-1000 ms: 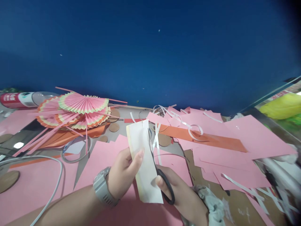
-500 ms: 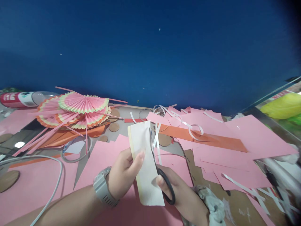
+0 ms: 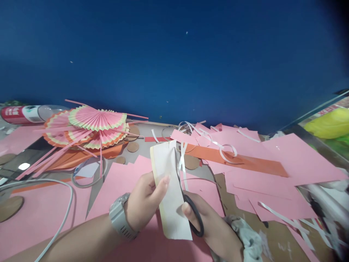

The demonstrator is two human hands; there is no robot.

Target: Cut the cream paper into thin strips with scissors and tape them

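My left hand (image 3: pixel 148 198) pinches a white strip of paper (image 3: pixel 170 189) with a pale yellow left edge, thumb on its face and fingers behind. The strip stands nearly upright over the pink sheets. At its right edge my right hand (image 3: pixel 204 213) is closed on a pair of scissors (image 3: pixel 198 218); a black handle loop shows around the thumb. The blades run up along the strip's right side and are mostly hidden behind it. A narrow piece at the top right of the strip bends away from the rest.
Pink paper sheets (image 3: pixel 253 185) cover much of the table, with an orange strip (image 3: pixel 245 162) and curled white offcuts (image 3: pixel 228 154) on them. Folded paper fans (image 3: pixel 95 123) and a bottle (image 3: pixel 29 114) lie at the back left. A white cable (image 3: pixel 71 196) crosses the left side. Behind rises a blue partition (image 3: pixel 174 65).
Almost nothing differs. The whole view has shifted very slightly, and both hands keep the same hold on the paper strip and the scissors.
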